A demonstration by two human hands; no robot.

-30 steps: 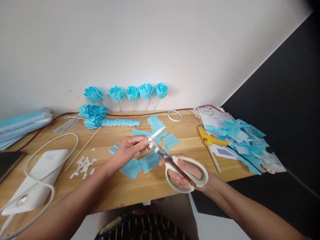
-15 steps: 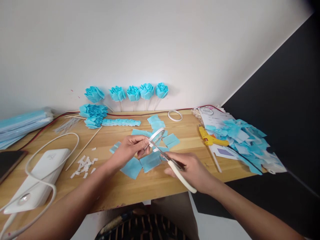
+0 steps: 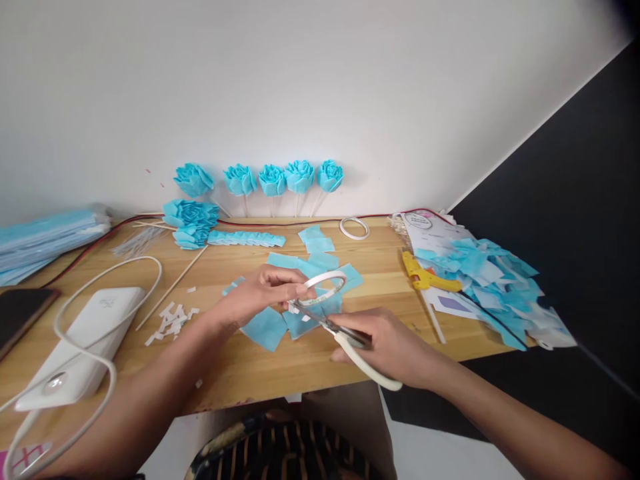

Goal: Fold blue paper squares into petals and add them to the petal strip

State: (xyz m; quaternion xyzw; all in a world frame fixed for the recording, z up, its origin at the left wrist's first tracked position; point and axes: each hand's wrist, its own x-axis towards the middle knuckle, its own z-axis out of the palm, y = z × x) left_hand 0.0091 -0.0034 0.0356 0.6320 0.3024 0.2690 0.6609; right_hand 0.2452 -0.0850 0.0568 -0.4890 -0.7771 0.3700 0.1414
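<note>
My left hand (image 3: 273, 291) pinches a narrow white roll of tape (image 3: 336, 276), its ring tilted toward the right. My right hand (image 3: 383, 343) is wrapped round the pale handles of a pair of scissors (image 3: 370, 365). The scissor blades point left and meet the tape's end just below my left fingertips. Under both hands lie several blue fabric squares (image 3: 265, 328), partly hidden by the hands and tape. White cut tape pieces (image 3: 173, 321) are scattered on the wooden table (image 3: 240, 383) left of my left forearm.
Blue fabric flowers (image 3: 273, 181) on sticks lean against the wall. A second tape roll (image 3: 355, 229) lies at the back. On the right are a yellow glue gun (image 3: 425, 275) and a heap of blue scraps (image 3: 500, 287). A white power bank (image 3: 95, 347) with its cable and a phone (image 3: 25, 313) sit left.
The tape roll has tipped lower and to the right in my left hand. The scissor blades have come down to the tape's end. The view has shifted slightly.
</note>
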